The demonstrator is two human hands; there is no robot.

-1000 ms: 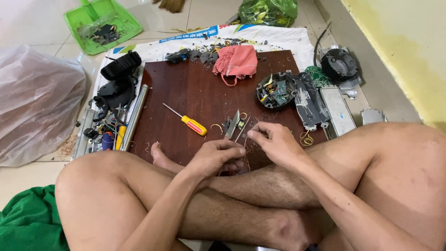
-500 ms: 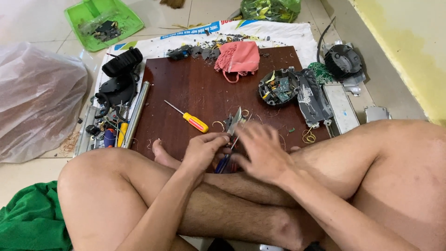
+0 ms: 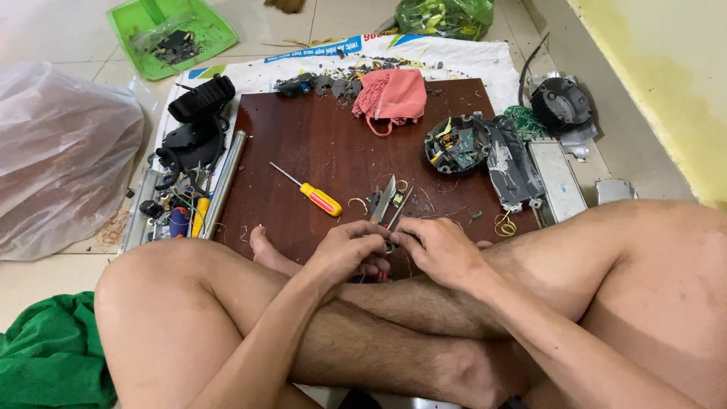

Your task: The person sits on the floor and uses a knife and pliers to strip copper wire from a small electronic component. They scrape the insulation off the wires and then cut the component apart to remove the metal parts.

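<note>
Both hands, left (image 3: 344,254) and right (image 3: 439,250), are closing fingertips together on a small circuit board (image 3: 388,203) at the wooden board's (image 3: 303,144) near edge. The yellow screwdriver (image 3: 318,199) is lying unused beside it; dismantling looks partway done.

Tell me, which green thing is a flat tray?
The bright green tray at the top left; the green bag is crinkly plastic, the green cloth is soft fabric.
</note>
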